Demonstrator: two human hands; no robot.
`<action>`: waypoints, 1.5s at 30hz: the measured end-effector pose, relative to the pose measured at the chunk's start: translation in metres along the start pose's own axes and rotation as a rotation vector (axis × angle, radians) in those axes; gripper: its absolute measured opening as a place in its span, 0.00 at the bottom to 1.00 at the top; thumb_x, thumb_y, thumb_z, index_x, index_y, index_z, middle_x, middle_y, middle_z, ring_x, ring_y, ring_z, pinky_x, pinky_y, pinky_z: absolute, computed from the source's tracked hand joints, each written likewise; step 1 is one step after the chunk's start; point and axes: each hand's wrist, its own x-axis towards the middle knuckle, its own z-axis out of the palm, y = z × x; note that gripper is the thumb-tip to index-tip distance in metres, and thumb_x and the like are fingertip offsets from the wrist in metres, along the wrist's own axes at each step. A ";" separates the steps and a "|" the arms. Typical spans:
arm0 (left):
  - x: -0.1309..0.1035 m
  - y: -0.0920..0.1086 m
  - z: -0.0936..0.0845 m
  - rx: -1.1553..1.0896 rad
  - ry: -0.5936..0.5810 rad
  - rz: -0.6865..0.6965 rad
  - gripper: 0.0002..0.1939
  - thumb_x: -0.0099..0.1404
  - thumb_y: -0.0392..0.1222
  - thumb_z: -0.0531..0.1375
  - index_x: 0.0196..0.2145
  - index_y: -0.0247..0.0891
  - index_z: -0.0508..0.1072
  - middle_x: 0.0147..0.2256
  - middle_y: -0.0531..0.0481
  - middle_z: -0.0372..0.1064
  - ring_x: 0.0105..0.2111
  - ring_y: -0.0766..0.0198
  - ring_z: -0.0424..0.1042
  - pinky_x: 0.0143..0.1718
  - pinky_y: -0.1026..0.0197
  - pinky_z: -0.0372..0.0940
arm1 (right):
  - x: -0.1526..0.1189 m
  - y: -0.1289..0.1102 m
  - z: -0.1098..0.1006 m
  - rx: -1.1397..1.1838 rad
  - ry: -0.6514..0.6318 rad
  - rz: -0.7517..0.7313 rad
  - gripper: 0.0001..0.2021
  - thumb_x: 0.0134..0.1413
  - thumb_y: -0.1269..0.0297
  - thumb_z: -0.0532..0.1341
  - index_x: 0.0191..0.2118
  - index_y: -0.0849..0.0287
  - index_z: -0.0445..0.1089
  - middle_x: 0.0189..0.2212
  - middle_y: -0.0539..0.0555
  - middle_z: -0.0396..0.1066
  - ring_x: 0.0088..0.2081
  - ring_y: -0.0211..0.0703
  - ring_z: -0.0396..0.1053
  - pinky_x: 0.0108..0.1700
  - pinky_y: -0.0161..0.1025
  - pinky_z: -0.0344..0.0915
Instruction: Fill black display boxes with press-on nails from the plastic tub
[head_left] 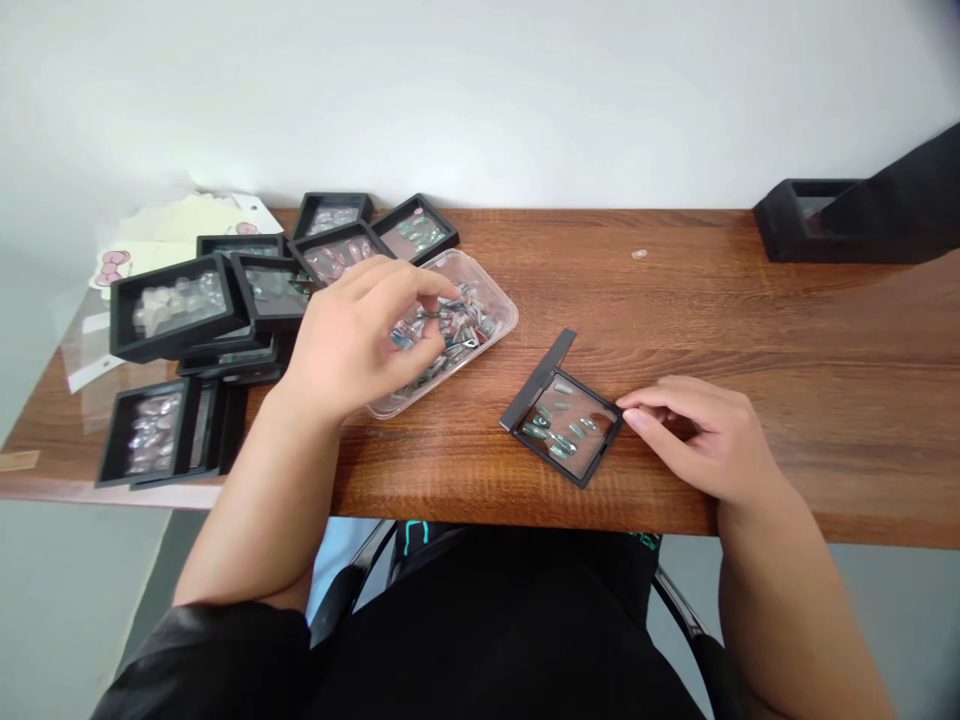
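Note:
My left hand [367,335] is over a clear plastic tub [501,300] of small shiny pieces [465,325]; its thumb and forefinger pinch something too small to make out. An open black-framed case [592,460] lies on the table in front of me, its clear film holding several green nail-shaped pieces [564,447]. The case's black lid [538,380] stands tilted up along its left side. My right hand [701,435] holds the right corner of the case between thumb and forefinger.
Several black framed boxes [180,305] with nail-like pieces are piled at the left, with pale cards [172,225] behind them. At the back right of the wooden table [750,330] stands a black container [810,245]. A tiny clear piece [639,254] lies near the back edge.

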 end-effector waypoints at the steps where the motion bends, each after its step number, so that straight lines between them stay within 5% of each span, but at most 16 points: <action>1: 0.000 0.000 0.001 -0.018 0.026 0.016 0.14 0.61 0.33 0.63 0.45 0.40 0.72 0.35 0.54 0.73 0.36 0.65 0.72 0.42 0.59 0.69 | 0.000 0.000 0.000 -0.001 0.001 -0.001 0.03 0.60 0.70 0.65 0.39 0.56 0.75 0.31 0.50 0.76 0.29 0.34 0.68 0.32 0.36 0.64; 10: -0.002 0.013 0.010 -0.278 0.265 -0.029 0.20 0.58 0.30 0.69 0.47 0.45 0.75 0.38 0.55 0.77 0.34 0.68 0.76 0.40 0.61 0.74 | 0.001 -0.001 0.001 -0.019 -0.007 0.001 0.02 0.60 0.70 0.64 0.38 0.56 0.74 0.30 0.50 0.75 0.29 0.34 0.68 0.32 0.36 0.64; 21: -0.004 0.014 0.010 -0.201 0.324 -0.036 0.26 0.58 0.31 0.71 0.51 0.51 0.77 0.42 0.57 0.81 0.35 0.66 0.81 0.38 0.62 0.78 | 0.000 -0.002 -0.001 -0.033 -0.050 0.010 0.02 0.62 0.69 0.64 0.39 0.56 0.74 0.28 0.49 0.73 0.28 0.32 0.66 0.33 0.34 0.63; 31: -0.002 0.008 0.015 -0.250 0.375 -0.063 0.19 0.59 0.34 0.70 0.46 0.48 0.78 0.38 0.55 0.79 0.35 0.66 0.78 0.36 0.60 0.76 | 0.001 -0.003 -0.002 -0.033 -0.075 0.014 0.01 0.62 0.68 0.63 0.39 0.56 0.73 0.28 0.48 0.73 0.29 0.33 0.67 0.32 0.34 0.64; 45: -0.005 0.014 0.009 -0.185 0.474 0.067 0.22 0.59 0.36 0.72 0.48 0.58 0.77 0.38 0.60 0.80 0.35 0.64 0.79 0.39 0.53 0.81 | 0.001 -0.003 -0.001 -0.053 -0.069 0.013 0.02 0.62 0.66 0.63 0.39 0.55 0.74 0.29 0.50 0.74 0.29 0.35 0.69 0.32 0.36 0.65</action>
